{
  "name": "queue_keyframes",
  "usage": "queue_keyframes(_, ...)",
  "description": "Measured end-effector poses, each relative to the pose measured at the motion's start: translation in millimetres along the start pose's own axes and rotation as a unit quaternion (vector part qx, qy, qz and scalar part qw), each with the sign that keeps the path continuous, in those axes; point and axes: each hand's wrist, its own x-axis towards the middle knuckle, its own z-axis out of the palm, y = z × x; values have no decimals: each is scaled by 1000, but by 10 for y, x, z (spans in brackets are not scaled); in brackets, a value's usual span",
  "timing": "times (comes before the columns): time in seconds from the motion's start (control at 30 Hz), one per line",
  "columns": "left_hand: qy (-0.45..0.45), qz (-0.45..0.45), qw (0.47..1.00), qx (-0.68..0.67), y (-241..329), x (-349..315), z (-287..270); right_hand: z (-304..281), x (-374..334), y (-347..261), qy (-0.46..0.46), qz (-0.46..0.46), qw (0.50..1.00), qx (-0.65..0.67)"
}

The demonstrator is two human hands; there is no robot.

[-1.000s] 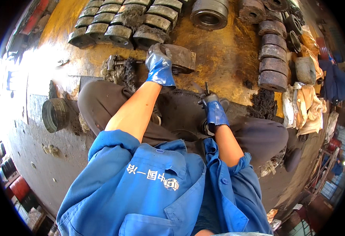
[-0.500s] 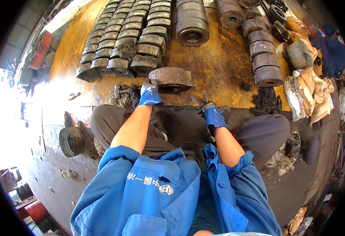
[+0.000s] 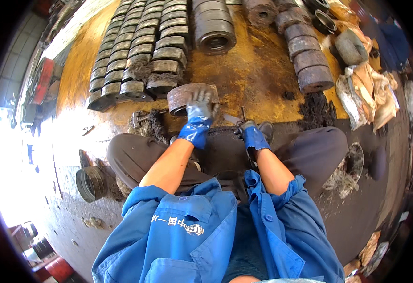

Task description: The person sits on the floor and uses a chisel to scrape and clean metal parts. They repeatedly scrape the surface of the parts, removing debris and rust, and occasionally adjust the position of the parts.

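Observation:
My left hand (image 3: 200, 119), in a blue glove with a greyed palm, lies on the near right side of a rusty metal ring (image 3: 180, 96). Its fingers stretch up flat over the ring's curved outer face. The ring stands on its side on the stained yellow board (image 3: 263, 101). Closed in my right hand (image 3: 250, 134), gloved in blue, is a tool with a flat metal blade (image 3: 233, 119) pointing left toward the ring. A thin dark rod (image 3: 243, 112) rises beside that hand; whether it belongs to the tool I cannot tell. The tool's handle is hidden by the fingers.
Long rows of metal blocks (image 3: 135, 61) line the board's left. Stacked dark cylinders (image 3: 216, 35) stand behind the ring, rusty ones (image 3: 314, 70) to the right. Greasy dark fibres (image 3: 317, 109) and crumpled brown wrapping (image 3: 369, 94) lie at right. A ribbed ring (image 3: 89, 183) sits left.
My left hand has moved from the rusty ring's left edge to its right side, fingers now spread over it. The ring appears turned, its opening more to the left. My right hand stays near its place.

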Motion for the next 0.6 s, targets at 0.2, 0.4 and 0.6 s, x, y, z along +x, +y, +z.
queue_keyframes(0.2,166,-74,983,-13,-532,32,54,-97,-466,-228,53,-46,993,-98)
queue_keyframes(0.4,297,-54,953,-21,-581,77,281,-62,-137,220,79,-207,968,-115)
queue_keyframes(0.6,317,-31,947,-35,-604,124,364,203,120,178,41,-58,996,50)
